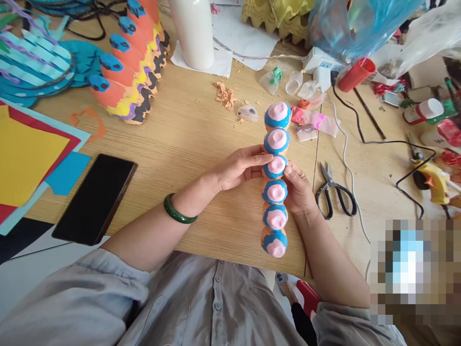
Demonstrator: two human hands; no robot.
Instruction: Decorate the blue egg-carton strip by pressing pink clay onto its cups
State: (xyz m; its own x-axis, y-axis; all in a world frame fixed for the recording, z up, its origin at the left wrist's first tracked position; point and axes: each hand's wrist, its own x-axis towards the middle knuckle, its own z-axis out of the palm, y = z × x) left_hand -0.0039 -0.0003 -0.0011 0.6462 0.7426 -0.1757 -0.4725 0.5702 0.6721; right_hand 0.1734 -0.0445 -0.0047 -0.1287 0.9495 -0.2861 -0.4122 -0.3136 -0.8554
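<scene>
Head — left hand (237, 169), right hand (299, 193), clasping painted strip (276, 218)

- No word, brand or number can be read anywhere.
- Centre: the painted cup strip (275, 180) shows only pink and blue rings, no lettering.
- 3 o'clock, near the right edge: a white object (430, 138) bears small dark marks, too blurred to make out.

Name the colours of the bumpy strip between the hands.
The bumpy strip: pink tips, blue rings, orange bases; head view.
</scene>
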